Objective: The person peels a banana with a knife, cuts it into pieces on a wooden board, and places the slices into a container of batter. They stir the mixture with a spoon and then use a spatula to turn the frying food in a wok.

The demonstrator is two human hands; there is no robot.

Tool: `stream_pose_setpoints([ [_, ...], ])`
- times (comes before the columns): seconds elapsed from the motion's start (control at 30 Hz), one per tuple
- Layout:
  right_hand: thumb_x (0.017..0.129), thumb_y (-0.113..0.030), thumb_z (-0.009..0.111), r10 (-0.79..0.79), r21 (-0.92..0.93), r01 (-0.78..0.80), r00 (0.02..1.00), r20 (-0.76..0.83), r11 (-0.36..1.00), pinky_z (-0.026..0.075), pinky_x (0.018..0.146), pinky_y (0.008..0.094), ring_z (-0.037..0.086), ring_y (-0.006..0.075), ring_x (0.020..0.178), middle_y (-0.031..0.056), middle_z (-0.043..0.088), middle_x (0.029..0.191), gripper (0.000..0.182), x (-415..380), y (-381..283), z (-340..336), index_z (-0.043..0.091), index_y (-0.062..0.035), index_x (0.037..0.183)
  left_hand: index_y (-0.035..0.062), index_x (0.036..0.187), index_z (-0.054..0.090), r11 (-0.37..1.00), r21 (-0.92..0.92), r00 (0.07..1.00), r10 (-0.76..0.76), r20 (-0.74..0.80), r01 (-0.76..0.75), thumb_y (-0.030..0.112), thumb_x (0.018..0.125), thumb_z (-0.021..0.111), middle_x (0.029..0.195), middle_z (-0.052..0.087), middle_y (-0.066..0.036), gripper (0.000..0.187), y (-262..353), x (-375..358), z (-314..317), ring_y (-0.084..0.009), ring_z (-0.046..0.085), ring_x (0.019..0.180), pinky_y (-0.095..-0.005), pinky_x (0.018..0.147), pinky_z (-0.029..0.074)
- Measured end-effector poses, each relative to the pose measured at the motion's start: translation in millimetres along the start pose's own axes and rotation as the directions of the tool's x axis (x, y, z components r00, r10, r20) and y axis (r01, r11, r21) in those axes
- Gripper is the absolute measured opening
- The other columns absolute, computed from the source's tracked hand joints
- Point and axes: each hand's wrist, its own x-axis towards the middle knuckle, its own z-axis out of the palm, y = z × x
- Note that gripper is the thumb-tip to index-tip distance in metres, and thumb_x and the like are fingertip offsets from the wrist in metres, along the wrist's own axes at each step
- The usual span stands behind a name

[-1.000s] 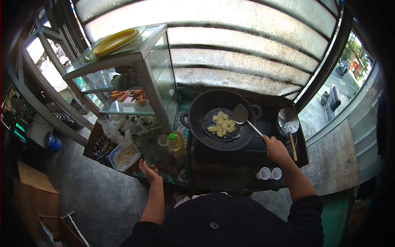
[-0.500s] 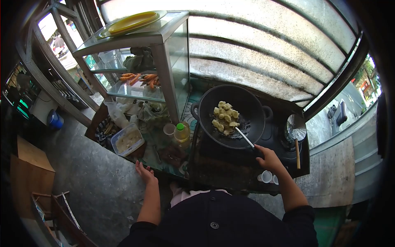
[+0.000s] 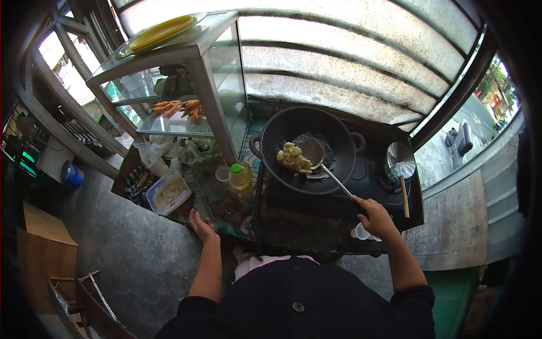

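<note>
My right hand (image 3: 377, 217) is closed round the handle of a metal spatula (image 3: 313, 152), whose broad blade rests inside a dark two-handled wok (image 3: 339, 175). Pale yellowish lumps of food (image 3: 292, 157) lie heaped in the wok, just left of the blade. The wok sits on a black stove (image 3: 370, 169). Over the counter's front edge hovers my left hand (image 3: 203, 227), palm up with its fingers apart, holding nothing. Nearest to it is a clear plastic tub (image 3: 169, 194) with pale contents.
A glass display case (image 3: 228, 85) with carrots (image 3: 178, 108) stands at the back left, a yellow plate (image 3: 164, 34) on its top. A green-capped bottle (image 3: 241, 176) is left of the stove. A wooden-handled strainer (image 3: 405, 195) lies at right, and white cups (image 3: 361, 231) stand at the front.
The spatula blade has come into view, its face bare, right of the food. The food is now bunched towards the wok's left side. My camera view has shifted slightly.
</note>
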Motion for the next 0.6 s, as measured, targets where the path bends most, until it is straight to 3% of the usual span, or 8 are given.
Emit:
stream_pose_setpoints([
  [0.33,0.073,0.0,0.066,0.018,-0.049,-0.017,1.0,0.023,0.999,0.049,0.077,0.0415,0.061,0.0338,0.088,0.0138,0.057,0.098,0.061,-12,0,-21,0.05,-0.013,0.131,0.0205,0.123,0.046,1.0,0.0,0.999,0.024,0.035,-0.024,0.032,0.095,0.046,0.112,0.045,0.004,0.031,3,-5,10,-0.0082,0.043,0.076,-0.021,0.055,0.035],
  [0.4,0.073,0.0,0.067,0.12,-0.13,-0.132,0.988,-0.098,0.983,0.048,0.077,0.0423,0.06,0.0358,0.089,0.0156,0.056,0.094,0.063,-4,7,-20,0.048,-0.0099,0.132,0.0233,0.125,0.047,1.0,-0.014,1.0,-0.003,0.031,0.003,0.029,0.094,0.048,0.121,0.046,0.003,0.031,1,0,4,-0.0089,0.047,0.074,-0.022,0.054,0.035],
  [0.5,0.075,-0.002,0.065,0.216,-0.253,-0.246,0.966,-0.139,0.936,0.049,0.078,0.0431,0.061,0.0363,0.09,0.0166,0.056,0.098,0.061,12,27,-3,0.045,-0.005,0.133,0.023,0.125,0.047,1.0,-0.025,1.0,-0.01,0.029,0.011,0.028,0.094,0.048,0.121,0.045,0.003,0.031,-4,5,-2,-0.0091,0.047,0.074,-0.022,0.054,0.035],
  [0.6,0.077,-0.004,0.065,0.133,-0.269,-0.178,0.975,-0.176,0.947,0.05,0.077,0.0413,0.062,0.0361,0.084,0.0186,0.058,0.093,0.062,27,47,20,0.041,-0.0016,0.135,0.0222,0.124,0.047,1.0,-0.005,1.0,0.016,0.021,-0.016,0.032,0.095,0.046,0.112,0.046,0.004,0.031,2,-4,0,-0.0081,0.044,0.077,-0.0209,0.056,0.034],
])
